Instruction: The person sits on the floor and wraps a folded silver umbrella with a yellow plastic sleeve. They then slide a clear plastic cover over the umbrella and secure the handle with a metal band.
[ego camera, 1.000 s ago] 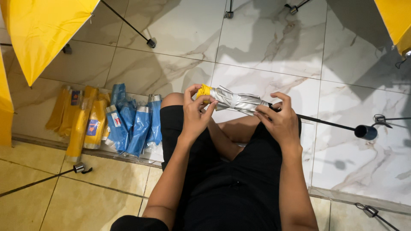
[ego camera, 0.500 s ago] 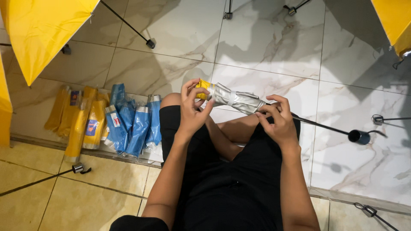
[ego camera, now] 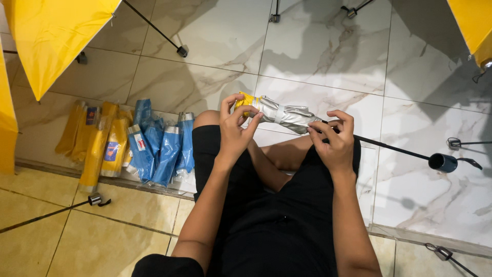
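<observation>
Head view, seated over the floor (ego camera: 318, 46), pale marble tile with a yellowish tiled strip along its near edge. We hold a folded umbrella (ego camera: 287, 115) above our knees, silver fabric gathered and wrapped by a strap, a yellow end showing at the left. Left hand (ego camera: 234, 131): fingers pinched narrow on the yellow end, thumb and forefinger touching the fabric. Right hand (ego camera: 334, 141): fingers curled round the other end of the bundle, where the black shaft comes out. The shaft runs right and slightly down to a dark handle (ego camera: 443, 162), which lies close over the marble; we cannot tell whether it touches.

Left of our knee, at the step between marble and yellowish tile, lie wrapped umbrellas: blue ones (ego camera: 156, 146) just beside the leg, yellow ones (ego camera: 97, 141) further left. Open yellow canopies sit at the far left corner (ego camera: 56, 36) and the far right corner (ego camera: 474, 25).
</observation>
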